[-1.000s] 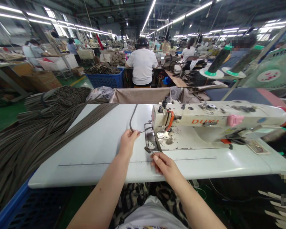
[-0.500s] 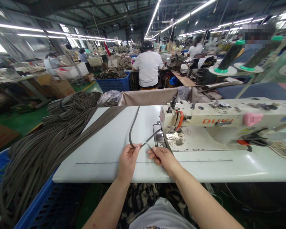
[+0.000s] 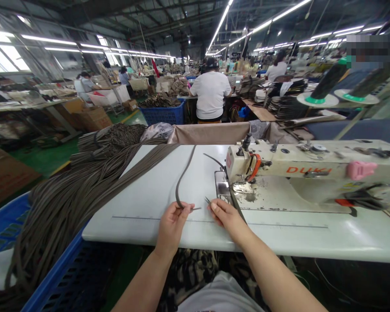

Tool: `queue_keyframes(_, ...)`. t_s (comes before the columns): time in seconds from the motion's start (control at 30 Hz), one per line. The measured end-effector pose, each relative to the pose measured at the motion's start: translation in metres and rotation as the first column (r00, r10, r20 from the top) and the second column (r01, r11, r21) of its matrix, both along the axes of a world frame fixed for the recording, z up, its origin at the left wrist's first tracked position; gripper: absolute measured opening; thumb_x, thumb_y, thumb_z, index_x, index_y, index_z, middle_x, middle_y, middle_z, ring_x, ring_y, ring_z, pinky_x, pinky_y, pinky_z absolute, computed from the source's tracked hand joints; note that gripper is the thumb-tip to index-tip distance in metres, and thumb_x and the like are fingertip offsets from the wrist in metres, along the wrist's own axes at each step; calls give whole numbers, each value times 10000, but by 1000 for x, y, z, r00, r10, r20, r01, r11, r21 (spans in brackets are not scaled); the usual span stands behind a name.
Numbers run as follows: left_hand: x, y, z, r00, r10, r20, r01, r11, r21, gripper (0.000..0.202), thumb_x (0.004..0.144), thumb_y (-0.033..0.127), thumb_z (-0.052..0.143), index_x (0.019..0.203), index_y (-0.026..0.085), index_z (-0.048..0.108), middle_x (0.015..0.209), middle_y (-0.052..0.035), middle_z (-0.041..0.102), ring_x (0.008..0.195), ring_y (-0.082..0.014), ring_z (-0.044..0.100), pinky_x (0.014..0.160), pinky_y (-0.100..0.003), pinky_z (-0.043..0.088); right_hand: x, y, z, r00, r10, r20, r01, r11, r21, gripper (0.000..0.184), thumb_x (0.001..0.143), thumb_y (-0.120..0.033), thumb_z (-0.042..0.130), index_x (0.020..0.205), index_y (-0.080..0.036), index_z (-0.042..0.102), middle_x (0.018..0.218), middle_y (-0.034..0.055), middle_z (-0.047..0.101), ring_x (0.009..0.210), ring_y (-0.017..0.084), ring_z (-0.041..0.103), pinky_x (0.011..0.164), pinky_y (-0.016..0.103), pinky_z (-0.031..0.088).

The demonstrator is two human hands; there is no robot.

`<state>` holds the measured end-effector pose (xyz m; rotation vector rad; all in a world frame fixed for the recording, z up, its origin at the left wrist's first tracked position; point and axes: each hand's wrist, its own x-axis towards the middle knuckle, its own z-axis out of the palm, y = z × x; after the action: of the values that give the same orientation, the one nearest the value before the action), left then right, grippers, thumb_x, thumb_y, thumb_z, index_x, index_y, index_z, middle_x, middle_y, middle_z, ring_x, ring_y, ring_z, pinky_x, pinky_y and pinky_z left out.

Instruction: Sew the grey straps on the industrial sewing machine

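My left hand [image 3: 173, 223] is closed, pinching a narrow grey-brown strap [image 3: 179, 186] near its end. The short free end pokes out to the right of my fingertips, and the rest curves away to the far side of the white table [image 3: 143, 190]. My right hand [image 3: 225, 216] is closed around small thread snips [image 3: 208, 200], mostly hidden in the fingers; only the pointed metal tips show. A gap separates the tips from the strap end. Another strap piece [image 3: 214, 159] sticks out leftward behind the head of the sewing machine [image 3: 243, 167].
A large bundle of straps [image 3: 81, 190] drapes over the table's left side and a blue basket [image 3: 56, 281]. Thread cones [image 3: 328, 82] stand at the back right. A fabric-lined bin [image 3: 211, 133] borders the far edge; a person in a white shirt [image 3: 210, 93] sits beyond.
The strap that ran from my left hand to the sewing machine is now parted, and the machine-side piece has sprung back. My hands have moved slightly apart. The view has shifted left.
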<state>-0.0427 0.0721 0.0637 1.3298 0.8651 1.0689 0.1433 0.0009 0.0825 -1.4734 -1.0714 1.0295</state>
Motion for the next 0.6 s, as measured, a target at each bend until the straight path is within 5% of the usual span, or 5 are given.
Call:
queue_keyframes(0.1,-17,13,0,1000,-16,-24,14,998,-62,386,868,551,747,996,193,681,1070,-125,751,1058,-262,713,968,-372,569,10,-20,-2,845,-135,517,115,991,71,283,918,-463,598,792,-220,527,732,-8,528,695,165,511,667,302,395)
queue_keyframes(0.2,-47,33,-1,992,-70,-108,56,989,-135,472,824,597,761,1037,185,671,959,-107,746,903,-239,717,836,-337,573,22,-43,-6,458,-219,861,236,964,120,145,930,-292,575,1009,-201,655,945,75,632,869,232,609,758,337,453)
queue_keyframes(0.27,-71,47,-2,956,-106,-274,76,990,-120,505,825,631,731,1042,178,678,776,-54,691,700,-190,645,668,-285,515,28,-56,-9,267,-175,948,292,952,93,411,914,-190,550,1319,-211,619,1052,98,655,864,235,651,733,332,478)
queue_keyframes(0.43,-136,90,-7,794,83,-602,-72,996,42,633,883,671,538,1239,162,663,710,-17,623,630,-191,547,598,-293,408,34,-69,-20,205,12,979,262,963,-67,536,970,-192,485,1506,-201,502,992,71,746,649,200,687,556,304,490)
queue_keyframes(0.6,-211,131,11,442,347,-827,-109,936,334,495,891,470,451,1200,181,709,1065,-88,728,879,-263,660,866,-368,492,37,-67,-25,179,28,983,255,964,-74,493,1021,-263,415,1492,-176,534,1097,108,775,693,225,744,570,315,555)
